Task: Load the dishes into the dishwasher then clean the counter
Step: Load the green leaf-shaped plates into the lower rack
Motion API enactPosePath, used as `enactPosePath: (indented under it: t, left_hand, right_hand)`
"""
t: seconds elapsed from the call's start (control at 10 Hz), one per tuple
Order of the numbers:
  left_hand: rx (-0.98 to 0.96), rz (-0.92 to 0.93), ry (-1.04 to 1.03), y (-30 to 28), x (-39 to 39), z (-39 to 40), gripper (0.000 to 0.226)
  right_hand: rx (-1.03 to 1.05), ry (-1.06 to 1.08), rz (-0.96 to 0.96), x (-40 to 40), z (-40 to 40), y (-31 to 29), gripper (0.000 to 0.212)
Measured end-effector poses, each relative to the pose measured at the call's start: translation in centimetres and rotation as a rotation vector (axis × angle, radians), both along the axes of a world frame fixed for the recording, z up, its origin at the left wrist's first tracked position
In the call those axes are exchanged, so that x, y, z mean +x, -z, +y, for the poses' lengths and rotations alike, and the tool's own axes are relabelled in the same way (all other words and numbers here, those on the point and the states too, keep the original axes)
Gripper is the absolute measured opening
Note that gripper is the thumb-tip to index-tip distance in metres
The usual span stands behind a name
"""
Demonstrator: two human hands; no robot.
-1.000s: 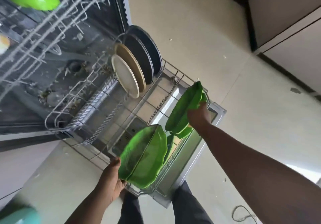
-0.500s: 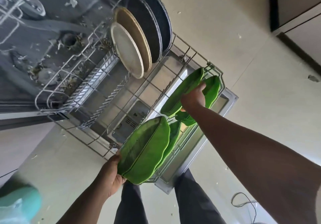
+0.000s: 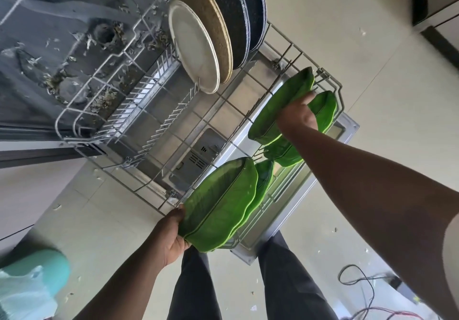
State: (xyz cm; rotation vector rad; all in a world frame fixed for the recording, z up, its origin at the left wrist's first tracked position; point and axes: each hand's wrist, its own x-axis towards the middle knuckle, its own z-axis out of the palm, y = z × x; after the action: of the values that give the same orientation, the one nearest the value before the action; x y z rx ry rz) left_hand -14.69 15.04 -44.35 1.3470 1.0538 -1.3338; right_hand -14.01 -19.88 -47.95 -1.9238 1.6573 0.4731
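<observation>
We stand green plates on edge along the rack's (image 3: 330, 81) front edge so water reaches them. Our left hand (image 3: 171, 235) grips one leaf plate (image 3: 218, 205); our right hand (image 3: 296, 116) pinches another (image 3: 285, 101).

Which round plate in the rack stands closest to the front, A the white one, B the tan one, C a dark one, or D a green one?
A: the white plate stands upright in front of the tan plate, with the dark plates behind those; the green dishes are leaf-shaped.
</observation>
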Motion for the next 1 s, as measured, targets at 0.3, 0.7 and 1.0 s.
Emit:
enactPosePath:
  t: [0.3, 0.7, 1.0]
  left_hand:
    - [-0.007, -0.001, -0.004, -0.1, 0.2, 0.0, 0.035]
    - [-0.005, -0.018, 0.059, -1.1, 0.0, -0.9, 0.025]
    - [0.277, -0.84, 0.954, -2.2, -0.2, 1.2, 0.022]
  right_hand:
    - [-0.025, -0.028, 0.092, -1.4, 1.1, -4.6, 0.083]
    - [0.743, 0.057, 0.034, -6.3, 13.9, -8.7, 0.008]
    - [0.584, -0.378, 0.136, -4.3, 14.6, -6.4, 0.013]
